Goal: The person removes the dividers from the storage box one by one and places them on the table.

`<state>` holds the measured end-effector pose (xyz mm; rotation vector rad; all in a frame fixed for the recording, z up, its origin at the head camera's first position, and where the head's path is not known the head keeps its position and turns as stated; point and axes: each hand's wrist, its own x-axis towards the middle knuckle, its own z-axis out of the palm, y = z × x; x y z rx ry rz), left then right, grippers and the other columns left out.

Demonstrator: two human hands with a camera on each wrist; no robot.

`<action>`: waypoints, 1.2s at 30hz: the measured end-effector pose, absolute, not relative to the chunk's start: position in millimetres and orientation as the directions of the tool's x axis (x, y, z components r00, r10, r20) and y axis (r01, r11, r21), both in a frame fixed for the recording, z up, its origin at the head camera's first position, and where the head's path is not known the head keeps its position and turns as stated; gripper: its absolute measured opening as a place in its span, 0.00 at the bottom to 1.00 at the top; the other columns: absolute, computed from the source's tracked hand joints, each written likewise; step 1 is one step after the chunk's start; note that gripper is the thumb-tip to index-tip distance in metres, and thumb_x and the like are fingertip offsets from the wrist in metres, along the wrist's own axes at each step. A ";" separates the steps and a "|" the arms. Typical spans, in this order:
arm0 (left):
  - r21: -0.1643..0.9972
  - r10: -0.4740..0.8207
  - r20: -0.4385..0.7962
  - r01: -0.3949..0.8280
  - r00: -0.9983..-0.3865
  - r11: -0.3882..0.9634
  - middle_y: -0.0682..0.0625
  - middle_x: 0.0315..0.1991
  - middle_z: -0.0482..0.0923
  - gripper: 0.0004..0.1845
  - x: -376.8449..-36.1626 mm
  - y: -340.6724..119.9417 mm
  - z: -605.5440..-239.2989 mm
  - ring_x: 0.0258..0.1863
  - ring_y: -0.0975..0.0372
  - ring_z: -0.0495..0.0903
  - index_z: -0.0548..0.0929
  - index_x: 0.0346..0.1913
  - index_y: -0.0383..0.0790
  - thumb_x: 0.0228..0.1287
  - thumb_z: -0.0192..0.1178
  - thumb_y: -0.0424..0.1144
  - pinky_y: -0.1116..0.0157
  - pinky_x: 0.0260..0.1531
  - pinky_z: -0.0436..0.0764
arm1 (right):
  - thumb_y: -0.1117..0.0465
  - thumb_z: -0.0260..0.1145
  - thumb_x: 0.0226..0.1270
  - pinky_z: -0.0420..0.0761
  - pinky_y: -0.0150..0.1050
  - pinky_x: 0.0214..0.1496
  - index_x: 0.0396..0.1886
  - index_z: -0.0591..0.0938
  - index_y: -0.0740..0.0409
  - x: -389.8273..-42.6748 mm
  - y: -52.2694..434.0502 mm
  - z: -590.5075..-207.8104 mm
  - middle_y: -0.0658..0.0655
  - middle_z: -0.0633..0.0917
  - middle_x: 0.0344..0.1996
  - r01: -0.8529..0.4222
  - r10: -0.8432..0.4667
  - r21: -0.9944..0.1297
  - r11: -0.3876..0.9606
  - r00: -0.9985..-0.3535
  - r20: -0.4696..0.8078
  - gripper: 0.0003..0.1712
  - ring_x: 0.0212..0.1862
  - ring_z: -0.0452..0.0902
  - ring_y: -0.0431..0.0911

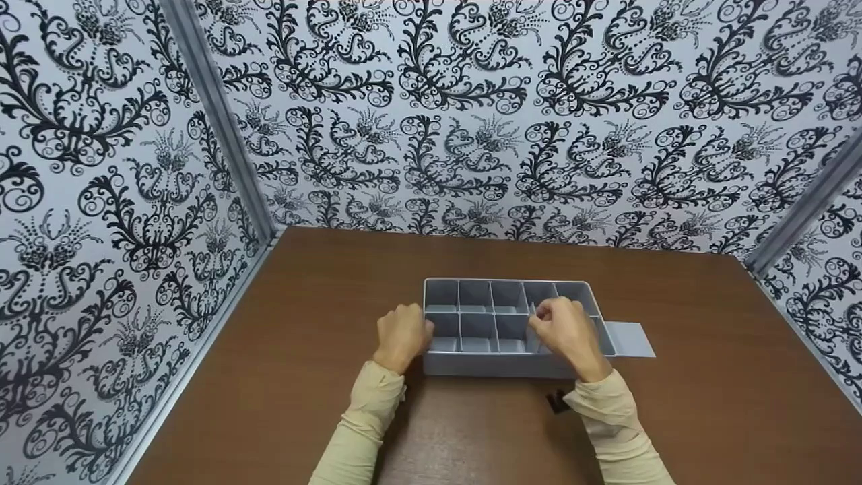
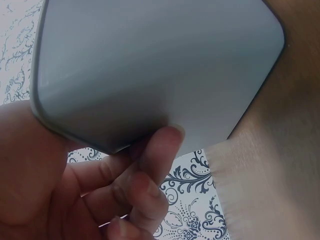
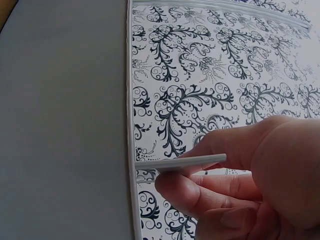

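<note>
Pinching a divider (image 3: 182, 162), right hand (image 1: 568, 330) curls over tray (image 1: 498, 364).

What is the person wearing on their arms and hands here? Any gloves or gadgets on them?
Both arms wear long, close-fitting beige sleeves that wrinkle near the wrists: the left sleeve and the right sleeve. The left hand and right hand are bare, with no gloves; no rings or watch show. A small dark object shows by the right cuff; what it is cannot be told.

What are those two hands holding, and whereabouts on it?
The left hand grips the grey divided tray at its left end wall. The right hand pinches a thin grey divider strip by its top edge, over the tray's right part.
</note>
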<state>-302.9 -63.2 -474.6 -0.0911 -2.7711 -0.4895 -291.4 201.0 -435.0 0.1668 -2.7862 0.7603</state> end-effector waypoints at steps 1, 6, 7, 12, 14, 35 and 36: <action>0.325 0.008 0.332 0.122 -0.943 0.938 0.38 0.26 0.85 0.10 -302.9 -63.4 -474.6 0.26 0.44 0.85 0.83 0.22 0.35 0.52 0.63 0.39 0.48 0.26 0.81 | 0.63 0.66 0.53 0.74 0.43 0.24 0.23 0.85 0.57 -291.5 201.0 -435.1 0.50 0.83 0.18 -0.182 -0.048 -0.483 0.857 -0.960 0.276 0.04 0.21 0.75 0.44; 0.333 0.013 0.336 0.131 -0.942 0.934 0.38 0.24 0.85 0.10 -303.2 -64.0 -474.7 0.25 0.44 0.85 0.82 0.20 0.36 0.52 0.63 0.38 0.48 0.25 0.81 | 0.64 0.66 0.53 0.73 0.42 0.23 0.23 0.85 0.59 -290.9 201.4 -434.9 0.50 0.83 0.18 -0.206 -0.055 -0.488 0.849 -0.951 0.306 0.04 0.21 0.75 0.44; 0.333 0.013 0.331 0.130 -0.943 0.934 0.38 0.25 0.85 0.09 -303.2 -64.1 -474.7 0.25 0.44 0.85 0.82 0.20 0.37 0.52 0.63 0.38 0.48 0.26 0.81 | 0.64 0.66 0.53 0.74 0.42 0.24 0.23 0.85 0.59 -290.9 201.6 -435.0 0.51 0.83 0.18 -0.207 -0.054 -0.491 0.846 -0.950 0.308 0.04 0.21 0.75 0.44; 0.333 0.011 0.311 0.119 -0.950 0.935 0.38 0.26 0.85 0.09 -303.2 -63.9 -473.6 0.27 0.44 0.85 0.83 0.20 0.37 0.52 0.63 0.38 0.48 0.26 0.81 | 0.64 0.67 0.52 0.76 0.43 0.26 0.23 0.86 0.59 -292.0 201.0 -436.3 0.52 0.84 0.19 -0.220 -0.041 -0.503 0.836 -0.938 0.343 0.04 0.22 0.77 0.45; 0.333 0.009 0.309 0.117 -0.951 0.936 0.38 0.26 0.85 0.10 -303.2 -63.7 -473.1 0.27 0.44 0.85 0.83 0.21 0.36 0.52 0.63 0.39 0.48 0.27 0.81 | 0.65 0.67 0.52 0.77 0.45 0.27 0.22 0.86 0.60 -292.4 200.6 -436.9 0.54 0.85 0.20 -0.236 -0.039 -0.502 0.832 -0.928 0.371 0.04 0.23 0.78 0.47; 0.311 -0.007 0.314 0.096 -0.949 0.946 0.37 0.28 0.85 0.09 -302.1 -62.6 -473.1 0.29 0.43 0.86 0.84 0.26 0.34 0.53 0.62 0.39 0.48 0.28 0.81 | 0.70 0.68 0.49 0.78 0.47 0.27 0.20 0.85 0.64 -295.1 197.2 -438.6 0.56 0.84 0.15 -0.334 -0.006 -0.535 0.776 -0.852 0.524 0.03 0.20 0.78 0.48; 0.311 -0.008 0.316 0.096 -0.949 0.946 0.37 0.28 0.85 0.09 -302.2 -62.3 -473.0 0.29 0.43 0.86 0.84 0.26 0.34 0.53 0.62 0.39 0.48 0.28 0.81 | 0.70 0.68 0.49 0.78 0.47 0.27 0.20 0.85 0.64 -295.4 197.3 -438.9 0.55 0.84 0.15 -0.335 -0.004 -0.534 0.776 -0.850 0.527 0.03 0.20 0.78 0.48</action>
